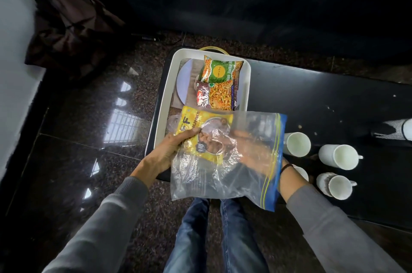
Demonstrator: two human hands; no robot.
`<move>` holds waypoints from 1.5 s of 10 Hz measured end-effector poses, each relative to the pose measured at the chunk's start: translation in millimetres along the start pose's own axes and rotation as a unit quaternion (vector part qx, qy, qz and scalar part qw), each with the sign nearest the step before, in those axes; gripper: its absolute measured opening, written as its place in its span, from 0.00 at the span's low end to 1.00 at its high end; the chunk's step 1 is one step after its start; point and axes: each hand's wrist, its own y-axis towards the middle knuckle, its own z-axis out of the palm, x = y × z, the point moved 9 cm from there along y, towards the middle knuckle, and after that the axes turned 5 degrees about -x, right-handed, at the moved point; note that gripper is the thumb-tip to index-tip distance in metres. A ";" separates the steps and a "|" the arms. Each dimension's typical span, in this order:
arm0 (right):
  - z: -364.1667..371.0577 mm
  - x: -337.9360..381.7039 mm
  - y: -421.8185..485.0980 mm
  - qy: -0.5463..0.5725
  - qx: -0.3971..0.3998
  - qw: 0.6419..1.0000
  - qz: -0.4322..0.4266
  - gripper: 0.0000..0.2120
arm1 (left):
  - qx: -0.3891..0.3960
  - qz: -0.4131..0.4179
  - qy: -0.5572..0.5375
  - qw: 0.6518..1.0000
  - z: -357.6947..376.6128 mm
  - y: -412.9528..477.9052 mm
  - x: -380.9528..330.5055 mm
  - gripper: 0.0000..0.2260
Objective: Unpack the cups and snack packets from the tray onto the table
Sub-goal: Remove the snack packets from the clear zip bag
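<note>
At the far left, at about ten o'clock, a dark brown cloth bundle [66, 25] slumps against a pale wall, above a glossy speckled stone floor [89, 138].

Toward the centre, a white tray [163, 103] sits on the left end of a black table [334, 98]. At twelve o'clock inside it lies a green snack packet [219, 70]; just below, touching it, is a maroon and orange snack packet [215, 96]. A white plate [184, 80] shows beneath them.

The left hand [169, 150], in a grey sleeve, reaches in from seven o'clock and pinches a yellow snack packet [200, 132] between thumb and fingers, above the tray's near end.

The yellow packet lies partly inside a clear zip bag [245, 183] with a blue seal edge. The right hand [252, 147], coming from five o'clock, sits inside the bag, blurred; its fingers look loosely spread, not gripping anything that can be made out.

At three o'clock, four white cups stand on the table: one cup [297, 144] beside the bag, a second [338, 156], a third [336, 186], and a fourth [301, 173] mostly hidden behind the wrist.
</note>
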 end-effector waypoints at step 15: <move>-65.3 42.8 -30.9 -0.026 -0.299 0.939 -0.169 0.16 | -0.054 0.082 -0.224 0.970 -54.8 18.8 -57.8 0.10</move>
